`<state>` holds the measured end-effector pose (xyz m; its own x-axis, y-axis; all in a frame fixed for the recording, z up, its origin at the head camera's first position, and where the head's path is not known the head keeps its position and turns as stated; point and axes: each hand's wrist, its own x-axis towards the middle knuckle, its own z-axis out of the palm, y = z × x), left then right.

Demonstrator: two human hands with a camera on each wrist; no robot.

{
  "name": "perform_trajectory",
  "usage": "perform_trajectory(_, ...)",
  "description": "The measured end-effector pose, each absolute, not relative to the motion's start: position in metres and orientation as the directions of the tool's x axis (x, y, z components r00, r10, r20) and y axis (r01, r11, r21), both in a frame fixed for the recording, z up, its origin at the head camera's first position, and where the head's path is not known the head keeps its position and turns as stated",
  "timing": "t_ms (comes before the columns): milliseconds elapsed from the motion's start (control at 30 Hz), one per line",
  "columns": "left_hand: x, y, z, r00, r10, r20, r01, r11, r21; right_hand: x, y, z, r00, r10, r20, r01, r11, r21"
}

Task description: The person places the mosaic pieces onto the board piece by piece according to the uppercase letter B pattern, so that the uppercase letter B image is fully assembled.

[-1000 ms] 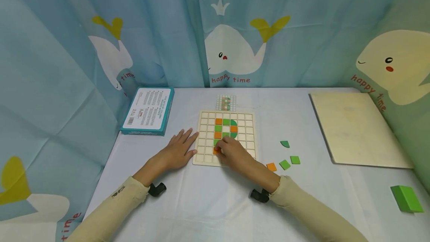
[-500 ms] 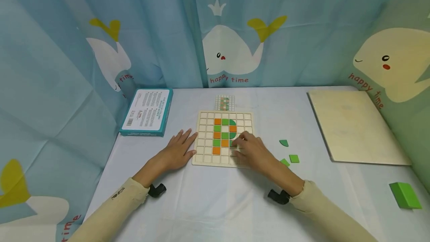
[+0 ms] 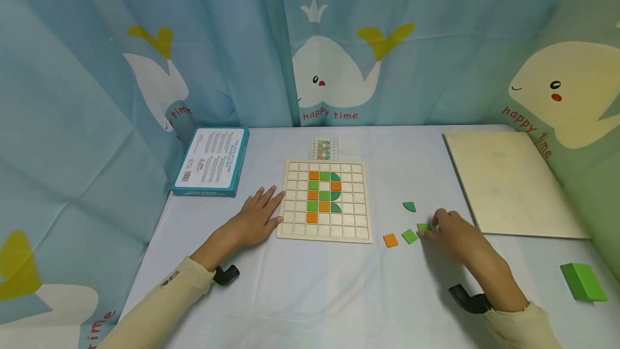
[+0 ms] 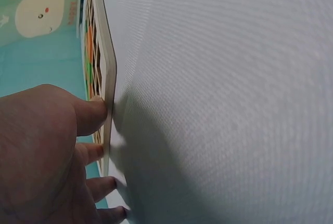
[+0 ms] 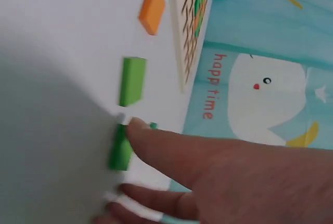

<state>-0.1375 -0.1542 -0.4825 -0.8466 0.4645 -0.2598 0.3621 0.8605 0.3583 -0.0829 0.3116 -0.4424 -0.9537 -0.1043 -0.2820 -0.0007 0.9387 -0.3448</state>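
My left hand [image 3: 258, 215] lies at the left edge of the wooden grid board [image 3: 296, 229], fingers spread; in the left wrist view its thumb [image 4: 93, 115] touches the board's rim. Orange, light green and dark green tiles on the board make a shape with a curved right side. At the right, my right hand [image 3: 457, 235] is over a light green square tile [image 3: 423, 227] on the table. Its thumb [image 5: 140, 130] is at one end of that tile, other fingers curve past the far end, apparently with a gap. Left of it lie another green square tile [image 3: 409, 236] and an orange one [image 3: 390, 240].
A dark green rounded tile [image 3: 409, 207] lies behind the squares. The pattern card [image 3: 324, 148] is beyond the board. A teal-edged box [image 3: 210, 161] stands back left, a pale flat panel [image 3: 513, 185] right, and a green block [image 3: 583, 282] near right. Curtains surround the table.
My right hand has left the board and moved right to the loose tiles. A dark green rounded tile now sits in the board's lower part. The left hand stays put.
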Motion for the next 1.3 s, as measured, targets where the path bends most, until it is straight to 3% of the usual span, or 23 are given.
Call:
perform_trajectory(367, -0.137, -0.154, -0.481, -0.846, 0.465, -0.259, 0.363, 0.860, 0.358, -0.084, 0.306, -0.471, -0.983, -0.186, 0.009, -0.164, 0.847, -0.506)
perform_trajectory(700, -0.138, -0.155, -0.483, -0.844, 0.469, -0.262, 0.362, 0.857, 0.368, -0.097, 0.286, -0.474, -0.966, -0.257, 0.010, -0.220, 0.807, -0.548)
perform_trajectory(1033, -0.138, -0.155, -0.484, -0.847, 0.467, -0.255, 0.358, 0.854, 0.376, -0.110, 0.224, -0.468, -0.950, -0.312, -0.008, -0.255, 0.792, -0.555)
perform_trajectory(1300, -0.138, -0.156, -0.486, -0.849, 0.464, -0.253, 0.362, 0.859, 0.362, -0.105, 0.171, -0.472, -0.876, -0.461, 0.144, -0.465, 0.725, -0.507)
